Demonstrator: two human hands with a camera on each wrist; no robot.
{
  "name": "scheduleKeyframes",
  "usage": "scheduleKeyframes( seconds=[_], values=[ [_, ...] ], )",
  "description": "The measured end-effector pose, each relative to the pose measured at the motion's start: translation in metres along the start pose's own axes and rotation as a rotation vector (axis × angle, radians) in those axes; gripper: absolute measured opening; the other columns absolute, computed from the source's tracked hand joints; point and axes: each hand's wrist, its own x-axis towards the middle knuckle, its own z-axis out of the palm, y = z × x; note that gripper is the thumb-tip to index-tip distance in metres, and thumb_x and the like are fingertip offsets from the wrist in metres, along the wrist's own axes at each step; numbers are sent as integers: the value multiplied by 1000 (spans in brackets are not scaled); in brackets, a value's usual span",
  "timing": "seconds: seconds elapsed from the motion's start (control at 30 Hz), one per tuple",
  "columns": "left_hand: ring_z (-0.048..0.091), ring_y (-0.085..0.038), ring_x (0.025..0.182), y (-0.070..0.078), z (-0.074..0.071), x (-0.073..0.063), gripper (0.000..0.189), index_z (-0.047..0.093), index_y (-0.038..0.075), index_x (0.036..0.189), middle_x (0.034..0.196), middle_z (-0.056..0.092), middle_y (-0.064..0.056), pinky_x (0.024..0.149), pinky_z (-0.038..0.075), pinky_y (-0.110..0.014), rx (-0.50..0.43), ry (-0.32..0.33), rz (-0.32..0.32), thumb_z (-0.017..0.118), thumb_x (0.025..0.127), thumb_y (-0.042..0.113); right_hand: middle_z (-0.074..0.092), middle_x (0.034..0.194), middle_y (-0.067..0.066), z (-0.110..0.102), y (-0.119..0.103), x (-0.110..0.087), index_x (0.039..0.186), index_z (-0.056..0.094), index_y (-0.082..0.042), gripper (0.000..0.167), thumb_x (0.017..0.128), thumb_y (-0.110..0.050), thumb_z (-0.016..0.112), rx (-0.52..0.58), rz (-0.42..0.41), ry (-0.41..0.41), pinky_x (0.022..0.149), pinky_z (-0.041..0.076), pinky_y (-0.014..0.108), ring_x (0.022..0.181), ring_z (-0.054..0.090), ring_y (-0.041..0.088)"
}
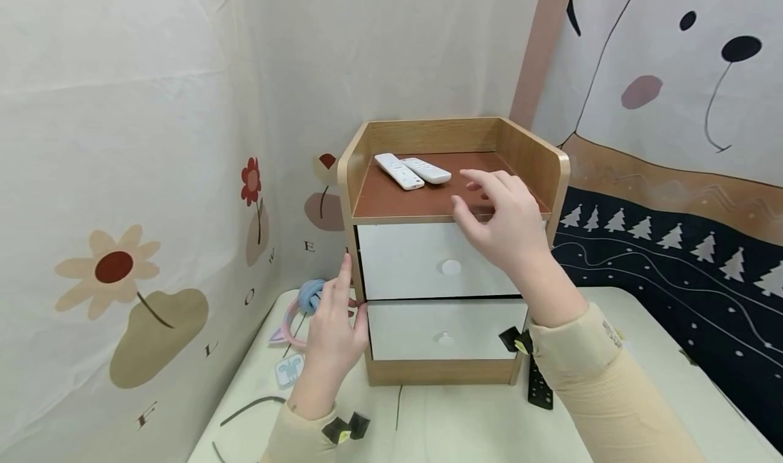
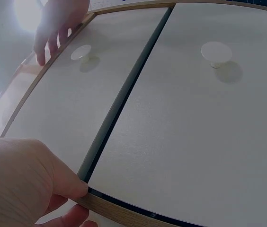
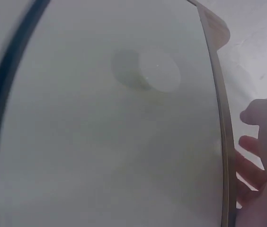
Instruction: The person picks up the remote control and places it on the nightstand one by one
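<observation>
Left hand: this hand [image 1: 333, 337] is flat along the left side of the wooden cabinet [image 1: 440, 373], fingers mostly straight and thumb on the front edge; they're not clenched on anything, and in the left wrist view the thumb tip touches the frame right by the gap between the 2 drawers
Right hand: this hand [image 1: 508, 221] is over the front of the top tray [image 1: 391, 208], fingers loosely bent with a gap between thumb and index, nothing in the grasp (can't tell if any fingertip brushes the tray)
Remotes: the left white remote [image 1: 399, 171] and right white remote [image 1: 427, 170] lie on the brown tray at an angle to each other, the right white remote nearer the fingers
Drawers: upper drawer [image 1: 397, 262] and lower drawer [image 1: 404, 330], both with white fronts and 1 round knob each, both look pushed in
Beside the cabinet: a black remote [image 1: 540, 385] on the right, partly behind the cream sleeve [image 1: 581, 347]; on the left, a pink ring with a blue knot [image 1: 310, 295] and a small pale card [image 1: 289, 370]
Walls: flower print [image 1: 113, 267] on the left, little white trees on navy on the right
</observation>
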Motion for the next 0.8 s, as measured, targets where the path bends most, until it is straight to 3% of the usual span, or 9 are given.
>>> scheduleKeyframes(
  seconds=[0.2,0.43,0.63,0.8],
  values=[
    [70,-26,83,1,1,1,97,27,6,174,123,62,-25,62,59,-34,-10,2,7,77,91,-7,76,115,20,-8,15,-33,133,76,-4,41,100,-27,72,20,-129,161,96,50,40,112,64,40],
    [70,-25,83,0,0,1,98,28,5,173,122,62,-26,63,60,-34,-7,12,7,77,90,-8,76,113,25,-5,32,-76,122,79,2,39,96,-27,70,69,-206,403,107,43,14,105,63,45],
    [70,-25,84,-1,1,0,98,28,6,174,124,62,-26,63,60,-34,-9,8,0,77,90,-8,70,113,31,-4,54,-131,126,69,11,47,99,-28,67,41,-139,430,110,44,10,102,61,43],
    [71,-25,83,-1,2,0,97,28,6,173,123,63,-26,63,61,-34,-16,13,3,77,90,-8,68,116,31,1,78,-183,136,62,13,52,96,-20,67,4,-12,363,110,39,8,102,61,35]
  ],
)
